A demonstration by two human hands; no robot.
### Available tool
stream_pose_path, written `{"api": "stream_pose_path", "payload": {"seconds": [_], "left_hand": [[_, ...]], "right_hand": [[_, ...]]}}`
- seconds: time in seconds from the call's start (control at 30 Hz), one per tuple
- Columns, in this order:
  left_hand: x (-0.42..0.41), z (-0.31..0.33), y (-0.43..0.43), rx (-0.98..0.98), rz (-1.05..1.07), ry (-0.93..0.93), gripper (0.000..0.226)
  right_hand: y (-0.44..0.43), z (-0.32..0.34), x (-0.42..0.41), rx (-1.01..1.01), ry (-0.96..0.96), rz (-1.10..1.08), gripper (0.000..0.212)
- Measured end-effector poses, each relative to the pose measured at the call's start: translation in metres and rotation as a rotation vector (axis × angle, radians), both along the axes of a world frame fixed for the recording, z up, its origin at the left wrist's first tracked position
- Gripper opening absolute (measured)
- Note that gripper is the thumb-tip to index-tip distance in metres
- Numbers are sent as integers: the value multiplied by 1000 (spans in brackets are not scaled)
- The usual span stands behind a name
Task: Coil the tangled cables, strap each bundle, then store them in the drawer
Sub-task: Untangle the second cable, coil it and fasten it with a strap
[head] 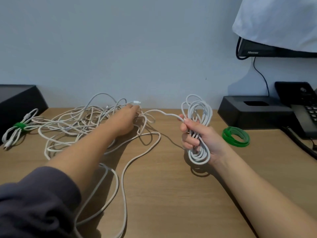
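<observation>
The right hand [197, 134] is clenched round a coil [199, 107] of white cable, gripping it at the middle. The loops stand upright, rising above the fist and hanging below it, clear of the desk [171, 194]. From under the thumb one loose strand [159, 111] of the same cable runs left and slightly far, sagging toward the left hand.

The left hand [123, 119] reaches far across the desk, its back to the camera. Its fingertips pinch a cable just behind a white plug [136, 102], which sticks out beyond them, raised off the desk near the wall. A dark sleeve [34, 200] is pushed up that arm at the near left.

Under and left of the left hand lies the tangle [72, 124], a heap of white cables spread over the far left half of the desk. Long loops trail from it toward the near edge and pass under the left forearm.

At the far left a finished bundle [10, 136] lies flat, cinched in the middle by a green strap [19, 125], just beside a black box [18, 100]. Right of the right hand a green strap roll [235, 136] lies on the desk, apart from the coil.

Behind the roll stands a black stand [253, 114], with a black phone [305, 107] at its right. Above them hangs a monitor [274, 50] partly covered by a white cloth [277, 19].
</observation>
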State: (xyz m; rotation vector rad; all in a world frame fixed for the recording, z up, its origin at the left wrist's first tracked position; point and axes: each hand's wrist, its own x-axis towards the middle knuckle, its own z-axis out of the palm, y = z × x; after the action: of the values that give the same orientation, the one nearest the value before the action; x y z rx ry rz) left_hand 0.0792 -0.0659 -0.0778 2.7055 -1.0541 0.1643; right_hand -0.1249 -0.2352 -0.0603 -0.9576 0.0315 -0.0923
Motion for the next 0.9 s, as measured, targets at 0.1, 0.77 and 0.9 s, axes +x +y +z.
{"api": "stream_pose_path", "payload": {"seconds": [0.1, 0.77, 0.9], "left_hand": [[-21, 11, 5, -206, 52, -122, 36], [-78, -5, 34, -26, -104, -416, 16], [-100, -11, 21, 68, -322, -392, 58]], "right_hand": [[3, 3, 0, -19, 31, -35, 14], [16, 6, -1, -176, 148, -210, 23], [22, 3, 5, 214, 37, -131, 23]]}}
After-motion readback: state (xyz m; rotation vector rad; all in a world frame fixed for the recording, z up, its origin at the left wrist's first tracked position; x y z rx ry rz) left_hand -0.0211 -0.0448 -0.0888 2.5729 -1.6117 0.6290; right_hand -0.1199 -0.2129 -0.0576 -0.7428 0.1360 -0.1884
